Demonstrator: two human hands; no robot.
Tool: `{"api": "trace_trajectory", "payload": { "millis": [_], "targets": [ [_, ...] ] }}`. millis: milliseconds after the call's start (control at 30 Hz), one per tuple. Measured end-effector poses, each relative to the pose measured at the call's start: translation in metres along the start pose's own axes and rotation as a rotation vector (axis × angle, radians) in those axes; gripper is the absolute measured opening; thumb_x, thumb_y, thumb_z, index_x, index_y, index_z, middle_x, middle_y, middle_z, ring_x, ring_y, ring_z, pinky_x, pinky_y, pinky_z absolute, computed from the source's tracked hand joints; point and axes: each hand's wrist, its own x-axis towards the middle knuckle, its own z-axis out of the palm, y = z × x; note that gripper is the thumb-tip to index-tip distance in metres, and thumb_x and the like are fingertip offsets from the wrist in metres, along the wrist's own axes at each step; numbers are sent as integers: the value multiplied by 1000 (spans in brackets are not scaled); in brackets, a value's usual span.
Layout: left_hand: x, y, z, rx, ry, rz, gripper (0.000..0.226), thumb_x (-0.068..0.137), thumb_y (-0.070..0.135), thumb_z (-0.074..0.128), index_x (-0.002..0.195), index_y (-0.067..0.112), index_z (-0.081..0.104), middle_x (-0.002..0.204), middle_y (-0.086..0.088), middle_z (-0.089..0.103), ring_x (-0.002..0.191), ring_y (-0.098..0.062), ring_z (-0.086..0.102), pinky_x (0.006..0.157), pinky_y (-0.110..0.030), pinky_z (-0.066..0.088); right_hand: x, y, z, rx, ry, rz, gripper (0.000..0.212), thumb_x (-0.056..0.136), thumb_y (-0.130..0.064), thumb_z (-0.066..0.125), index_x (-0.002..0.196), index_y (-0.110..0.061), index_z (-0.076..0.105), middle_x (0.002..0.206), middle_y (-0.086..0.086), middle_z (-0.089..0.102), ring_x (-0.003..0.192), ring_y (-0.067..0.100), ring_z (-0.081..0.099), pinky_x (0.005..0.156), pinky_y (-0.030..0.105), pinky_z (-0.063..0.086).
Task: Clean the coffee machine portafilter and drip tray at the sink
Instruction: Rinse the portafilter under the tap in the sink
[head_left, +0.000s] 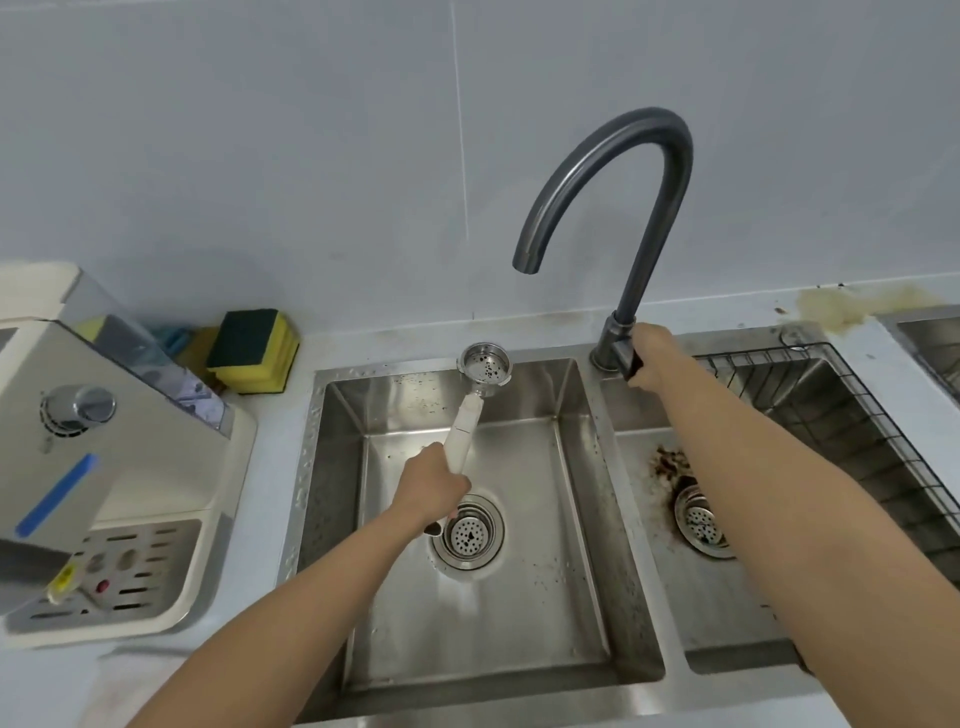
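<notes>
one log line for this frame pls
left hand: holds portafilter over left basin | right hand: grips faucet lever | water: none visible | drip tray: on machine

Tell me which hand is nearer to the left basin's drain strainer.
Left. The left hand, holding the portafilter handle, is just beside the drain strainer; the right hand grips the faucet lever, far behind it.
</notes>
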Motion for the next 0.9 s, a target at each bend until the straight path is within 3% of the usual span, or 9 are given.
{"api": "trace_trajectory", "payload": {
  "millis": [167,267,333,600,767,900],
  "targets": [
    [5,8,6,-25,-25,-12,14,79,5,52,75,14,41,70,-1,50,29,-5,51,24,-14,30,3,-2,-2,19,2,26,25,94,-8,38,74,-10,52,83,8,51,76,23,50,71,34,45],
    [8,10,9,-25,-32,-2,17,78,5,52,74,15,40,67,-1,50,24,-3,48,24,-14,29,3,0,-2,44,10,29,25,93,-5,39,71,-10,48,77,7,48,69,21,48,65,32,45],
    [11,11,10,-18,-33,13,19,79,4,52,71,15,39,65,-1,50,24,-2,48,27,-13,33,3,1,-2,52,20,23,25,92,-3,39,69,-11,45,75,6,46,68,19,46,73,31,42],
    [11,6,7,-14,-44,19,22,79,3,53,69,16,38,63,0,50,24,0,47,29,-9,32,4,3,0,23,58,26,25,92,-1,34,70,-11,39,77,6,41,90,25,44,80,33,37],
    [12,6,10,19,-58,30,20,79,4,53,71,16,39,65,0,50,24,-1,46,30,-10,33,4,8,-5,42,80,9,29,90,4,28,67,-10,38,71,6,37,65,17,38,76,29,32],
    [11,7,11,42,-64,40,20,78,4,53,70,16,39,64,-1,50,24,-1,46,30,-10,33,2,11,-7,90,73,10,29,90,5,27,67,-10,38,70,5,37,64,16,39,75,28,33]
  ]
}}
